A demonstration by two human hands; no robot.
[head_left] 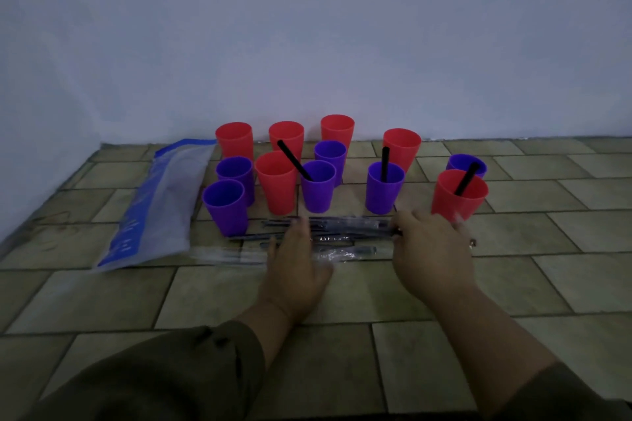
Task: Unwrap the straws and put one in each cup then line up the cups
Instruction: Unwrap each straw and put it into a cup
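Several red and purple cups stand on the tiled floor near the wall. Black straws lean in a purple cup (pixel 317 185), another purple cup (pixel 383 187) and a red cup (pixel 458 195). In front of the cups lies a pile of wrapped straws (pixel 345 232) in clear film. My left hand (pixel 295 263) lies flat on the left part of the pile with fingers straight. My right hand (pixel 432 246) grips the right end of a wrapped straw, fingers curled over it. Both hands are blurred.
A clear and blue plastic bag (pixel 155 205) lies flat on the floor left of the cups. The pale wall (pixel 307 44) rises just behind the back row of cups. Brick-patterned floor (pixel 342 335) stretches toward me.
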